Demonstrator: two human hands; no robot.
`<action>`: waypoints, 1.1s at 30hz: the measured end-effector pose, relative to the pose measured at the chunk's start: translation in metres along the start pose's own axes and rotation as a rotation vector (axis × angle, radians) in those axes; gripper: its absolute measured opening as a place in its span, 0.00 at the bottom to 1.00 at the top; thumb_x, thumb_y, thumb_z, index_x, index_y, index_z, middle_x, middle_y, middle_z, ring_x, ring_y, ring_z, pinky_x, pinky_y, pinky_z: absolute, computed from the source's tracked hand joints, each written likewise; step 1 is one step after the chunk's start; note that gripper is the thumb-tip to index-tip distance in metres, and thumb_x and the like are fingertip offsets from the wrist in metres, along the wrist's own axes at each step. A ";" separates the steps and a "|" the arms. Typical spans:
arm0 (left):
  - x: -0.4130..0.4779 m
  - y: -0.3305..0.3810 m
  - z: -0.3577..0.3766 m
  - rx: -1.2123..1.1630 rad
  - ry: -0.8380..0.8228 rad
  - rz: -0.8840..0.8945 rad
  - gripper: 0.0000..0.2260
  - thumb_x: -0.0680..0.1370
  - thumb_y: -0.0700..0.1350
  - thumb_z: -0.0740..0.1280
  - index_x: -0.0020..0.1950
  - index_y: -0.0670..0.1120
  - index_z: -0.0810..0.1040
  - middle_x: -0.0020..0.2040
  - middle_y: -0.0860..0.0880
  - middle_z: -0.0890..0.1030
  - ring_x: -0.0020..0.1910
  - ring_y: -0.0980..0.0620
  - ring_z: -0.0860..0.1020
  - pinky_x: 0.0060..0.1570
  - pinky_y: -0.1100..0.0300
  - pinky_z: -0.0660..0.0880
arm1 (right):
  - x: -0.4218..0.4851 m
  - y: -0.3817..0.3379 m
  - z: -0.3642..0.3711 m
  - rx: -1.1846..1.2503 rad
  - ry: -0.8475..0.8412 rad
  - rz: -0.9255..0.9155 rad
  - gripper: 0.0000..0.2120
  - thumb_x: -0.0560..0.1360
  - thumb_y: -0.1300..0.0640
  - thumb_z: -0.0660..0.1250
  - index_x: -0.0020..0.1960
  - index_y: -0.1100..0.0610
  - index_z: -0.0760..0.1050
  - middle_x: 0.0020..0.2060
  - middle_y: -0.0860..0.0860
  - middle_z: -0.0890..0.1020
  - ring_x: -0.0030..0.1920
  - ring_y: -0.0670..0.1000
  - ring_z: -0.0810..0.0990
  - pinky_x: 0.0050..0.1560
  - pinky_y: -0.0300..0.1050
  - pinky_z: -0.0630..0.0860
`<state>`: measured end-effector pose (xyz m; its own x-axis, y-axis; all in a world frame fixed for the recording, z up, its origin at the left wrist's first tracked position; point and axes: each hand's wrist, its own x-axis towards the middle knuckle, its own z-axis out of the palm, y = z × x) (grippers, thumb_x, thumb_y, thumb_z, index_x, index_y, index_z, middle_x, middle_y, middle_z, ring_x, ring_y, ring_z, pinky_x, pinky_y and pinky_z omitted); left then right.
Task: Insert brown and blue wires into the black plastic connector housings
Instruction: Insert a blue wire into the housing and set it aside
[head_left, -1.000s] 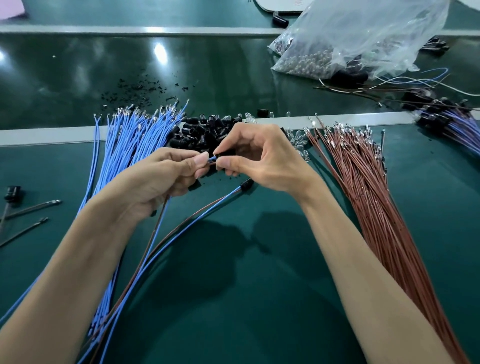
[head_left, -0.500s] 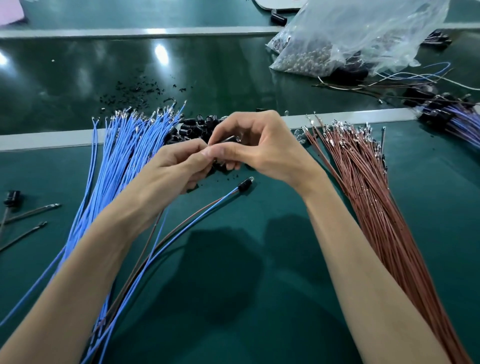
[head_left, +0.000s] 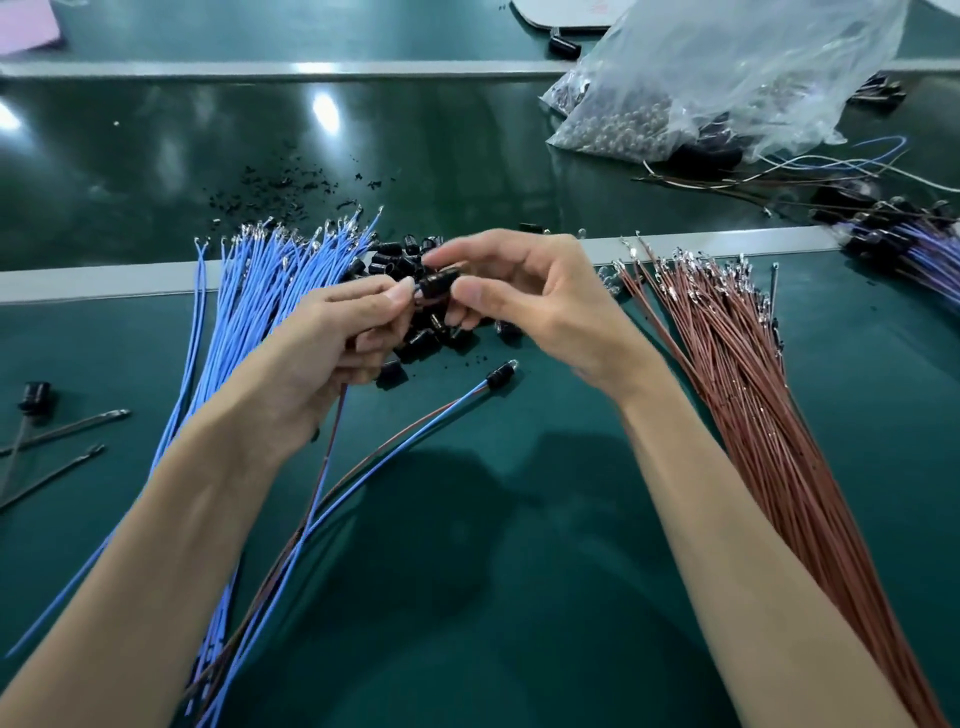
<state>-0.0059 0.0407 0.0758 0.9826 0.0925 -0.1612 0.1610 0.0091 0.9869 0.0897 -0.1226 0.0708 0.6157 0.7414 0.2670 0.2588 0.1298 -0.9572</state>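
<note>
Two hands meet just above the heap of loose housings. Our right hand pinches one black housing between thumb and fingers. Our left hand pinches a brown wire at the housing's near end, and the wire trails down over the counter. We judge this to be the insertion step, though we cannot tell whether the terminal is seated. The next move calls for a straight, aligned push, then a lead from the blue wires on the left. One finished pair lies just beside the heap, and the brown bundle lies to the right.
</note>
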 end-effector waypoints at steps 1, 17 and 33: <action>0.000 0.001 -0.002 0.033 0.013 0.023 0.14 0.72 0.50 0.67 0.28 0.50 0.71 0.25 0.55 0.62 0.22 0.60 0.58 0.22 0.70 0.54 | -0.001 -0.001 -0.003 0.022 0.006 0.011 0.13 0.76 0.70 0.64 0.59 0.61 0.75 0.35 0.46 0.83 0.37 0.43 0.81 0.43 0.34 0.77; -0.007 0.004 0.010 0.171 0.068 0.131 0.11 0.80 0.43 0.60 0.44 0.41 0.78 0.25 0.56 0.69 0.26 0.61 0.67 0.28 0.73 0.62 | -0.005 -0.009 -0.010 -0.097 0.050 -0.021 0.12 0.69 0.69 0.73 0.50 0.58 0.80 0.35 0.44 0.84 0.38 0.43 0.83 0.43 0.33 0.77; -0.004 -0.005 0.018 0.213 0.104 0.136 0.13 0.80 0.41 0.61 0.37 0.45 0.78 0.34 0.41 0.70 0.34 0.50 0.65 0.35 0.62 0.61 | -0.005 -0.002 -0.004 -0.132 0.018 0.018 0.11 0.70 0.70 0.72 0.50 0.60 0.79 0.37 0.52 0.82 0.37 0.43 0.82 0.43 0.35 0.77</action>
<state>-0.0093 0.0228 0.0717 0.9835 0.1801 -0.0146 0.0545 -0.2187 0.9743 0.0893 -0.1296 0.0714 0.6340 0.7309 0.2525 0.3420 0.0279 -0.9393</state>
